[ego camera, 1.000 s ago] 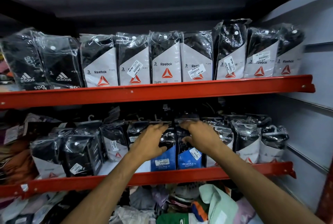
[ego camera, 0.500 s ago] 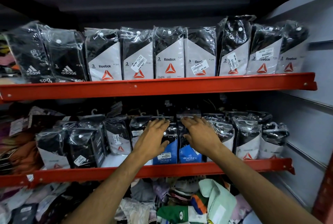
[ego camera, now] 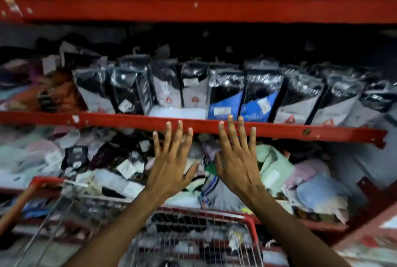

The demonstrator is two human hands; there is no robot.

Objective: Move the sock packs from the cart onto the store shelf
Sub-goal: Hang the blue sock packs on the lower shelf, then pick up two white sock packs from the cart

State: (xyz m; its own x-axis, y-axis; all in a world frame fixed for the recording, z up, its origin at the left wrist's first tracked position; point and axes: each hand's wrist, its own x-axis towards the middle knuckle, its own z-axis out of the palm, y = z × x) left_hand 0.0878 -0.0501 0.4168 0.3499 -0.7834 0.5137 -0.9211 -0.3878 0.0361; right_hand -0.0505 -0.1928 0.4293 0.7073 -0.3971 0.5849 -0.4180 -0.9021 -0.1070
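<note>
Two blue-and-black sock packs (ego camera: 245, 94) stand upright side by side in the middle of the red store shelf (ego camera: 129, 119), among grey-and-black packs (ego camera: 300, 97). My left hand (ego camera: 171, 159) and my right hand (ego camera: 236, 157) hover just below the shelf's front edge, fingers spread, palms facing away, holding nothing. The wire cart (ego camera: 193, 234) with a red rim sits below my forearms; several dark packs lie inside it, blurred.
An upper red shelf (ego camera: 193, 6) carries a row of grey packs with red triangles. Below the middle shelf lies a jumble of loose socks and clothing (ego camera: 277, 170). An orange cart handle (ego camera: 15, 208) shows at lower left. A red upright frames the right side.
Both hands let go of the blue packs and drew back down from the shelf. The view tipped downward, so the cart came into sight.
</note>
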